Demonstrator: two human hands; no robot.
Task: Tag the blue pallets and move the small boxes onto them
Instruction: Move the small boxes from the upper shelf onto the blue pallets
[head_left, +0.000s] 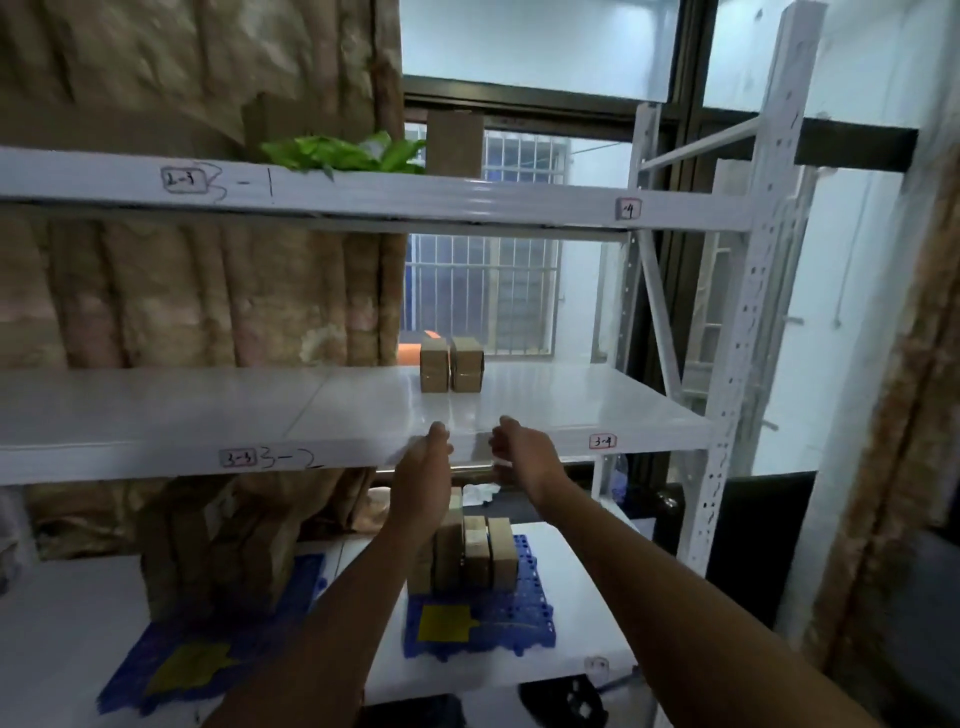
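Two small brown boxes (451, 364) stand side by side at the back of the white middle shelf (208, 410). My left hand (426, 457) and my right hand (519, 452) are raised at that shelf's front edge, fingers loosely curled, holding nothing, short of the boxes. On the lower shelf lie two blue pallets, each with a yellow tag: the right pallet (524, 618) carries several small boxes (472, 551), the left pallet (234, 644) carries a blurred stack of brown boxes (218, 551).
A white steel rack upright (748, 322) stands on the right. The top shelf (363, 195) holds a green plant (343, 153) and a cardboard box (454, 143). A barred window and brown curtain lie behind. Dark objects sit on the floor below.
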